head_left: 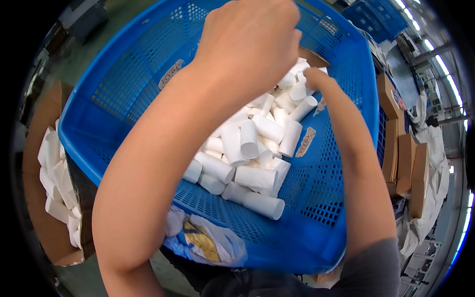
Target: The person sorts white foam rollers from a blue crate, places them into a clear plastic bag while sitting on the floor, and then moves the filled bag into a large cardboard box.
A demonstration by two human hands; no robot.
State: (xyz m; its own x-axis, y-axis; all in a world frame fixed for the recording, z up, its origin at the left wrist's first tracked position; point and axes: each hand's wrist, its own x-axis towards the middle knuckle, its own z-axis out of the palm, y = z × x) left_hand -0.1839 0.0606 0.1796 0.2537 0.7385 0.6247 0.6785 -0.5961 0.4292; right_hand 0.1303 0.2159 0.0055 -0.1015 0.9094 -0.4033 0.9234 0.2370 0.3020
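Note:
A large blue perforated plastic basket (322,198) stands in front of me, with a heap of white cylindrical rolls (269,128) lying loose inside it. My left hand (252,42) is raised over the far part of the basket, its fingers curled into a fist. Whatever that fist may hold is hidden behind the back of the hand. Lower and to the right, my right hand (316,79) reaches into the far right of the heap. Its fingers are bent in against the rolls there, and their tips are hard to make out.
At the left stands an open cardboard box (37,198) with white pieces (59,190) in it. A crumpled plastic bag (203,242) hangs at the basket's near edge. Cardboard pieces (405,158) and white sacks (435,168) line the right side. Another blue bin (378,20) stands beyond.

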